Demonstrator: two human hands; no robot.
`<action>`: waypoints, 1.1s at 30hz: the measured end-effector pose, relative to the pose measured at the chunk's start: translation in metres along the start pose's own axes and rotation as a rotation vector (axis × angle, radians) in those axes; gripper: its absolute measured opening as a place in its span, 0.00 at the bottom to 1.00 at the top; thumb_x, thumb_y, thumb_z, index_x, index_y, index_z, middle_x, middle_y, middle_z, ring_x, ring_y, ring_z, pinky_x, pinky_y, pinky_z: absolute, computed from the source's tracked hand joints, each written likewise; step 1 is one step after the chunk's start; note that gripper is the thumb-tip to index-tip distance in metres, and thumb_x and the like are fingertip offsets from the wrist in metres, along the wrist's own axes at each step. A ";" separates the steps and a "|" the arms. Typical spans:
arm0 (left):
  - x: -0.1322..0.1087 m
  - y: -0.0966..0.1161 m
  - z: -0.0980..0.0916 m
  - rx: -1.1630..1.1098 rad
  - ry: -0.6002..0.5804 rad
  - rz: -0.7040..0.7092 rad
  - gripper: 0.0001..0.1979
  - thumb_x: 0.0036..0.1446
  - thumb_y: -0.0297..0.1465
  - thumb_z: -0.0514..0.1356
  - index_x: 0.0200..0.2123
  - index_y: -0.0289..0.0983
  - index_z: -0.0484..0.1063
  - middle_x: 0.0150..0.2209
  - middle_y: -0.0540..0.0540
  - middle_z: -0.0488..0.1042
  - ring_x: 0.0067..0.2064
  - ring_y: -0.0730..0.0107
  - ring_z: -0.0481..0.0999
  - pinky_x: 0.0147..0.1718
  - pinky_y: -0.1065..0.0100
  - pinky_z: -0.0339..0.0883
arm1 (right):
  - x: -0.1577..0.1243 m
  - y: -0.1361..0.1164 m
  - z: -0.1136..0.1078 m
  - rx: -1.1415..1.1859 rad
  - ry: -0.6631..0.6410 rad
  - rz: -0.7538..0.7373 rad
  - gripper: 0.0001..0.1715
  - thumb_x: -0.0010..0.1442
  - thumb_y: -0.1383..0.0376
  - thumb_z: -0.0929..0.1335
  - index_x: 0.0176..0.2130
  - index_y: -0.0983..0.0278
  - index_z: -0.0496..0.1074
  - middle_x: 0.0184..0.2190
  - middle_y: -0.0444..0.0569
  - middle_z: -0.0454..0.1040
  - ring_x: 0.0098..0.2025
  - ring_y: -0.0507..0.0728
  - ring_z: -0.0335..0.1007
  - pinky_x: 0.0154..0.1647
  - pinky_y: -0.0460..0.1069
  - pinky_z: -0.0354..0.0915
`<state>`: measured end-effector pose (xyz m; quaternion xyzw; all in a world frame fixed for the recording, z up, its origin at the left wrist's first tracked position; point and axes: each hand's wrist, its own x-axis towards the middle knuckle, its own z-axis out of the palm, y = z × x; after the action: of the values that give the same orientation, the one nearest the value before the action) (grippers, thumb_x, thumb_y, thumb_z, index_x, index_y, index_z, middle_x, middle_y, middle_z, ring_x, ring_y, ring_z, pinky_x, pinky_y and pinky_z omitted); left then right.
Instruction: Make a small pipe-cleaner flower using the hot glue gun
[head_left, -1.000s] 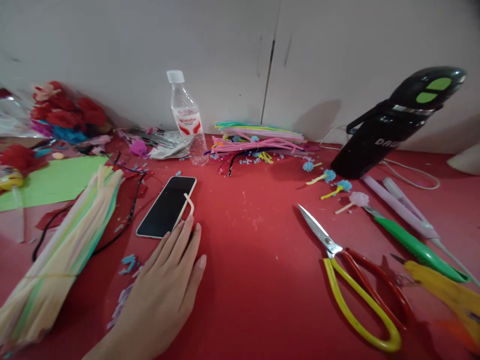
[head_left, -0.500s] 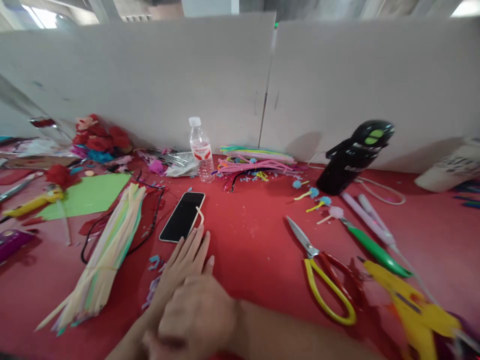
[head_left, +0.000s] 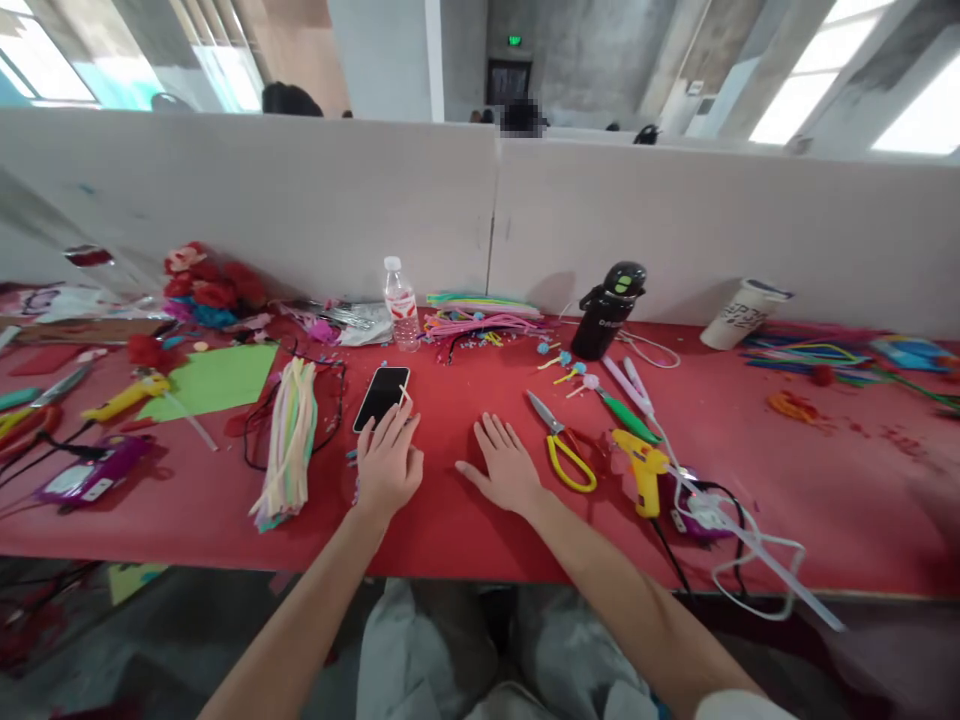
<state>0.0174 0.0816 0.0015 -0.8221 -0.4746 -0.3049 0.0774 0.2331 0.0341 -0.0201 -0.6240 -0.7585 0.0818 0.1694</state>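
My left hand lies palm down with its fingers stretched out, their tips at the near edge of a black-screened phone. A short cream strip rests across the phone's right side, just beyond my fingertips. To the left is a bundle of pale pipe cleaners. My right hand is spread flat on the red tabletop, holding nothing. Scissors with yellow and red handles lie to its right, below several small pom-pom pieces on short stems.
A plastic bottle and a black flask stand near the white partition. On the right are a yellow glue gun and a green-handled tool. Another yellow glue gun lies left, near green paper.
My right hand has come off my left hand and wrist and now lies apart on the tabletop to the right. The view has widened, showing the table's front edge and my lap.
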 end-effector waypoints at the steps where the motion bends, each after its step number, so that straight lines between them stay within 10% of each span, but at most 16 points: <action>1: 0.001 0.000 -0.002 -0.014 0.025 -0.016 0.24 0.56 0.26 0.52 0.56 0.37 0.69 0.62 0.42 0.66 0.64 0.57 0.62 0.65 0.52 0.44 | 0.000 -0.001 -0.002 -0.006 -0.005 0.006 0.49 0.64 0.39 0.51 0.67 0.72 0.52 0.70 0.59 0.44 0.71 0.64 0.37 0.70 0.59 0.39; 14: 0.003 -0.012 -0.016 -0.077 0.247 -0.203 0.18 0.56 0.27 0.51 0.47 0.38 0.73 0.54 0.42 0.74 0.56 0.57 0.70 0.59 0.53 0.49 | 0.035 0.001 0.000 -0.017 -0.044 0.032 0.56 0.61 0.35 0.49 0.68 0.74 0.47 0.70 0.60 0.42 0.72 0.64 0.34 0.71 0.59 0.34; 21: -0.003 -0.020 -0.014 -0.163 0.302 -0.271 0.18 0.55 0.25 0.50 0.46 0.35 0.72 0.52 0.39 0.74 0.55 0.58 0.70 0.58 0.54 0.55 | 0.026 0.008 0.002 0.102 0.079 -0.002 0.42 0.66 0.44 0.55 0.63 0.72 0.61 0.66 0.59 0.56 0.69 0.61 0.47 0.70 0.57 0.43; 33: -0.010 -0.025 -0.023 -0.237 0.327 -0.436 0.14 0.57 0.25 0.51 0.44 0.33 0.71 0.46 0.38 0.73 0.48 0.62 0.73 0.49 0.58 0.67 | 0.020 0.016 -0.007 0.558 0.363 0.064 0.20 0.66 0.51 0.62 0.39 0.63 0.74 0.34 0.50 0.77 0.36 0.56 0.74 0.41 0.51 0.69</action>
<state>-0.0168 0.0786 0.0100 -0.6441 -0.5823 -0.4960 -0.0113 0.2471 0.0559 -0.0163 -0.5815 -0.6441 0.1793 0.4635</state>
